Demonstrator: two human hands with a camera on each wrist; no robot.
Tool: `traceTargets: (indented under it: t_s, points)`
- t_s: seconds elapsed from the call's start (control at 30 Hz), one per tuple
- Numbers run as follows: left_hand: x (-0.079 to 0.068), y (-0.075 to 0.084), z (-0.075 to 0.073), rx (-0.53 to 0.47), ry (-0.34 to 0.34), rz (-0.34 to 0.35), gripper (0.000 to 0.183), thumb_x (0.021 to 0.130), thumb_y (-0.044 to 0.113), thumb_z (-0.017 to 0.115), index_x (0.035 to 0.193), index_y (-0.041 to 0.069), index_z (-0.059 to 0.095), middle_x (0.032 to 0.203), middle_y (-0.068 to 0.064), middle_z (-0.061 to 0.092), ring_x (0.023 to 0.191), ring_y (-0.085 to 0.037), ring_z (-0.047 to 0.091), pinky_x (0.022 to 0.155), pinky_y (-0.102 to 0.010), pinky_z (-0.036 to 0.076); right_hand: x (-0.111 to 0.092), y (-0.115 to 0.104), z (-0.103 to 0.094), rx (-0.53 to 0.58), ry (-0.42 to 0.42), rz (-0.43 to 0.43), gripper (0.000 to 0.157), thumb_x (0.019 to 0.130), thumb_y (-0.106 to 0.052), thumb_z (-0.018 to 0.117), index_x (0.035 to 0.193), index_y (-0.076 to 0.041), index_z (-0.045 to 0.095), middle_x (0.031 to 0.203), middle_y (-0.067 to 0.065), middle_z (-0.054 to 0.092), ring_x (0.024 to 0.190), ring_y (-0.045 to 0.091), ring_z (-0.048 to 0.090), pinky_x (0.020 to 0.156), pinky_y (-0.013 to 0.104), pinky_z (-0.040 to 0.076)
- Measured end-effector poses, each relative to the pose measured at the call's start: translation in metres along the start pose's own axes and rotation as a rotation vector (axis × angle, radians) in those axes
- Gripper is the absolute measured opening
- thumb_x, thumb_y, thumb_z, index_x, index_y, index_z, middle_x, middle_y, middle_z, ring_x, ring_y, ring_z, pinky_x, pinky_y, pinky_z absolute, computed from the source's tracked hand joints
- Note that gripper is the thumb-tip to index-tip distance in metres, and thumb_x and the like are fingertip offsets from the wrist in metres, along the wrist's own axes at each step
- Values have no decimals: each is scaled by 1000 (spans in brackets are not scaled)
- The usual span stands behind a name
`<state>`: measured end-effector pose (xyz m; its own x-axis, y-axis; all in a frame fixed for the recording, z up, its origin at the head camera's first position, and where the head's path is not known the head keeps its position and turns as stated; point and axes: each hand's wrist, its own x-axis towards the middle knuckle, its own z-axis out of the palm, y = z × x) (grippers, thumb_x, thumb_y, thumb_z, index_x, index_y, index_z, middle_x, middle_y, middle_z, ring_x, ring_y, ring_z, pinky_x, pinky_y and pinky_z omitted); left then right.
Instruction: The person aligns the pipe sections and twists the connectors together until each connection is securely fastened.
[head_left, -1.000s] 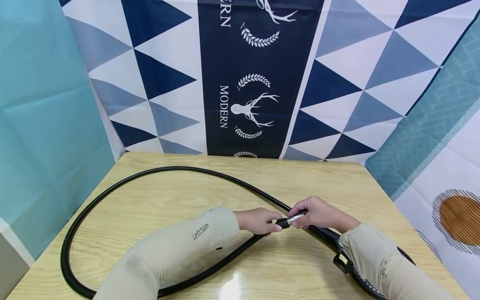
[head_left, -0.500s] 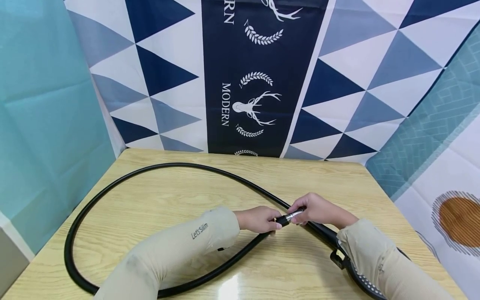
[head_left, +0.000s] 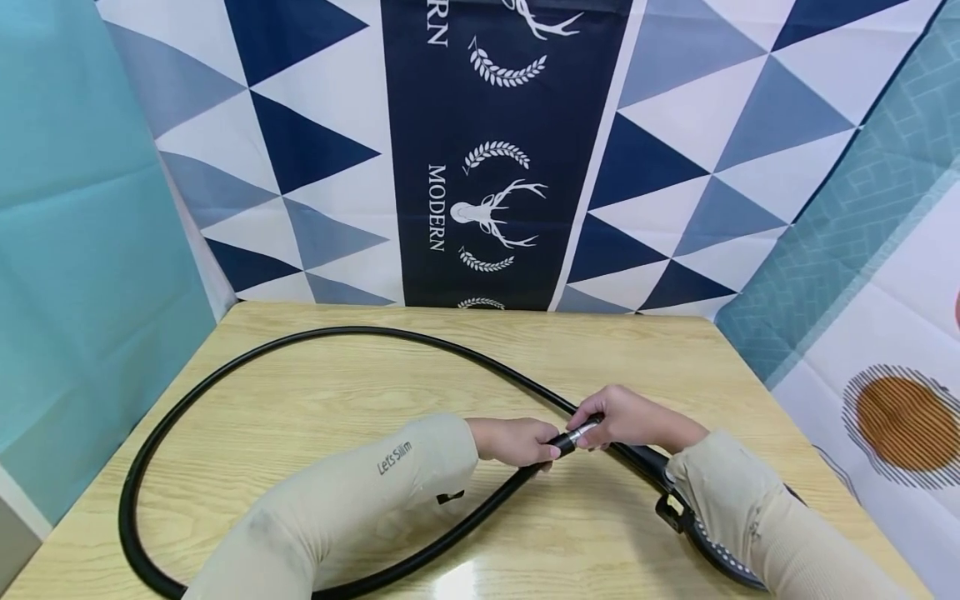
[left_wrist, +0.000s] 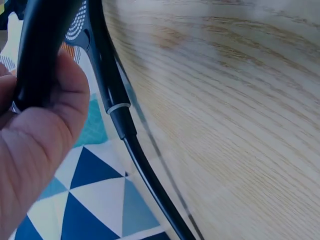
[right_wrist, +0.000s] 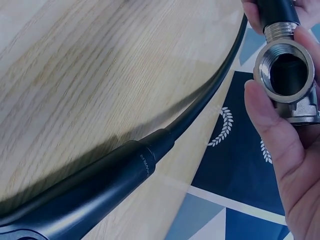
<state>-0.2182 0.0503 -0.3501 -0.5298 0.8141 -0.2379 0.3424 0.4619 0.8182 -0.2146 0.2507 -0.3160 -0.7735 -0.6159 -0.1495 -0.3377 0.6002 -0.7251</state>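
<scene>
Near the middle of the table in the head view, my left hand point(head_left: 517, 442) grips the black end of a shower hose point(right_wrist: 277, 10). My right hand point(head_left: 630, 417) pinches a silver threaded pipe fitting point(right_wrist: 303, 109) between thumb and fingers. In the right wrist view the fitting has a round, internally threaded opening facing the camera, and its silver threaded neck meets the hose end. How far the threads are engaged cannot be told. Below my right forearm lies a black hand shower point(head_left: 648, 467), its spray face partly covered by the sleeve; the handle point(left_wrist: 107, 75) joins the hose's other end.
The hose point(head_left: 352, 331) runs in a wide loop over the left half of the wooden table point(head_left: 360, 400), and passes out of frame at the front. A patterned cloth point(head_left: 480, 167) hangs behind the table's back edge. A teal cloth point(head_left: 82, 233) stands at the left.
Both hands stay together at the joint between hose end and fitting, with slight finger movement on the right hand. The head view has shifted a little. The hand shower stays on the table.
</scene>
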Motion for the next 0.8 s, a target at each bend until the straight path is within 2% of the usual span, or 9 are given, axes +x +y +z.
traceTargets:
  t_s: [0.13, 0.37, 0.6, 0.7, 0.8]
  points:
    - [-2, -1, -2, -76, -2, -4, 23, 102, 5, 42, 84, 0, 55, 72, 1, 50, 62, -9, 41, 58, -20, 34, 1, -1, -1, 10, -5, 16, 15, 78, 4, 73, 92, 10, 70, 72, 2, 67, 61, 7, 58, 56, 31, 53]
    - [-2, -3, 1, -226, 58, -45, 8, 100, 6, 49, 95, 1, 52, 77, -5, 58, 66, -11, 46, 59, -23, 38, 1, -6, -5, 1, -13, 23, 16, 80, 2, 73, 94, 9, 70, 74, 2, 67, 60, 9, 57, 55, 28, 52]
    - [0, -3, 2, -225, 140, -29, 9, 94, 4, 60, 92, 2, 51, 71, -6, 61, 67, -11, 49, 61, -22, 36, 2, -10, -7, -1, -31, 56, 16, 81, 3, 72, 95, 9, 70, 73, 1, 66, 60, 10, 55, 55, 29, 51]
    - [-1, -2, 1, -241, 124, -9, 11, 94, 4, 61, 90, 3, 50, 71, -6, 61, 65, -11, 49, 60, -21, 36, 1, -11, -8, 9, -41, 60, 15, 81, 4, 71, 94, 10, 69, 73, 2, 67, 60, 9, 56, 55, 26, 50]
    - [-1, -2, -1, -260, 75, 13, 9, 97, 6, 55, 92, 2, 49, 73, -3, 60, 62, -10, 46, 57, -20, 34, 0, -13, -10, 10, -56, 63, 14, 81, 4, 71, 94, 10, 69, 72, 2, 67, 60, 9, 57, 55, 25, 51]
